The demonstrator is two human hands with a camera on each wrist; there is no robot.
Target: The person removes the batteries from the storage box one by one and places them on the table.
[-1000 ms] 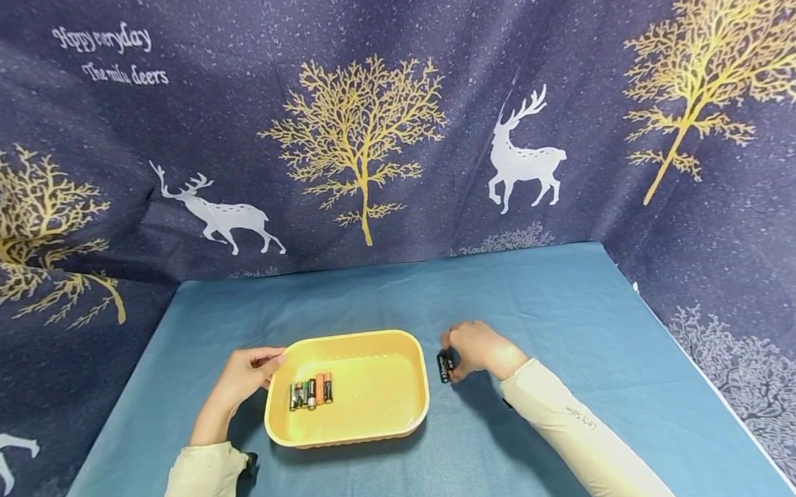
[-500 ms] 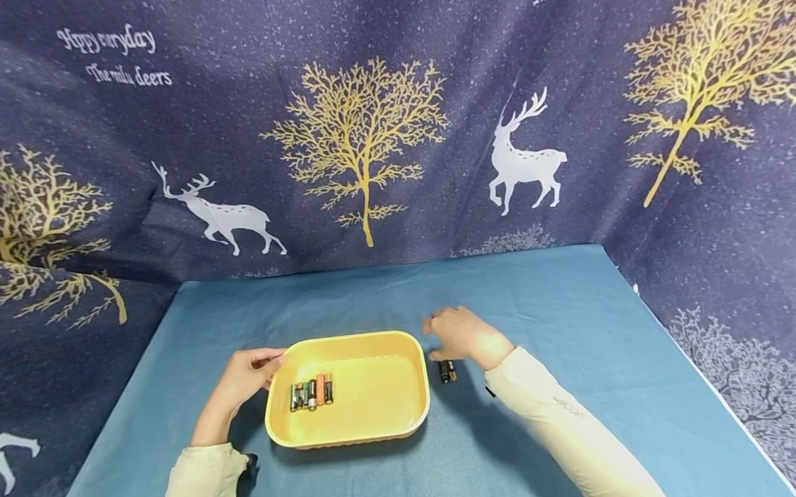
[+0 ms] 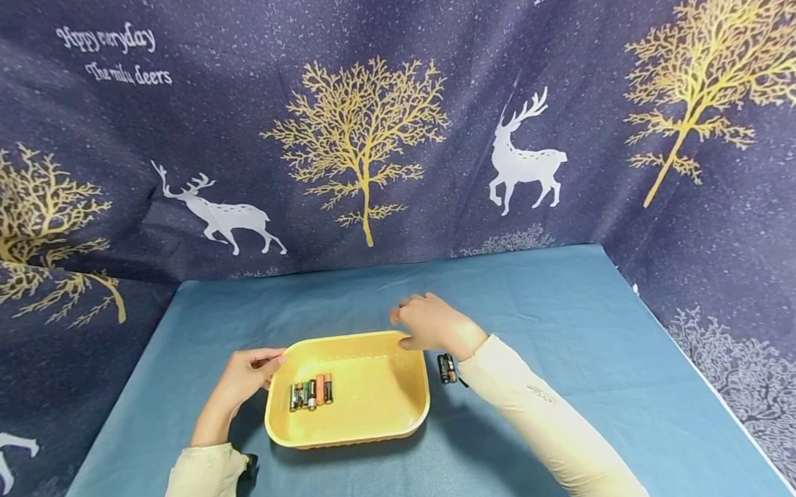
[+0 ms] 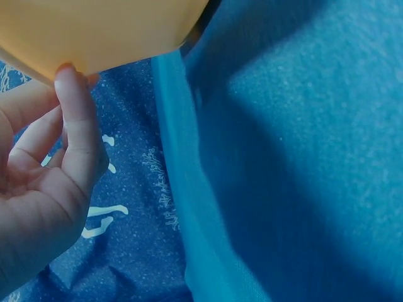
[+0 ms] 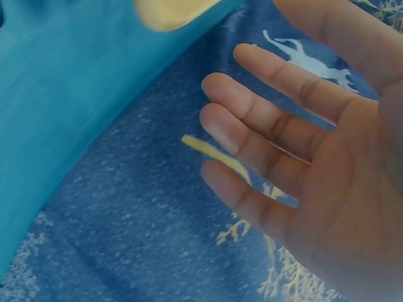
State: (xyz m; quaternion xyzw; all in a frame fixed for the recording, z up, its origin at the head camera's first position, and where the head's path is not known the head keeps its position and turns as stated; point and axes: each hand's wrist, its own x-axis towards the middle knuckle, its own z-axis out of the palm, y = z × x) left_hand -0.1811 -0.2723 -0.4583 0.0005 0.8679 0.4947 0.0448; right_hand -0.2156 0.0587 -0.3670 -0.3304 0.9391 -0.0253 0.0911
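My left hand [image 3: 245, 376] pinches the left rim of a yellow plastic basin [image 3: 379, 403]; the left wrist view has the thumb and fingertips on its edge. Inside the basin, near the left wall, several batteries [image 3: 311, 393] lie side by side in a row. Over the basin's back right corner is my right hand [image 3: 436, 325], and the right wrist view shows its fingers [image 5: 230, 129] spread loosely with nothing held. On the cloth to the right of the basin, black batteries [image 3: 448, 368] lie together, just below my right wrist.
A blue cloth [image 3: 556, 300] covers the table. Dark blue printed fabric [image 3: 397, 226] with deer and trees hangs behind it and along both sides. Beige sleeves cover both forearms.
My right hand has let go of the black batteries and moved left and away from me, up over the basin's corner. The left hand and the basin have stayed put.
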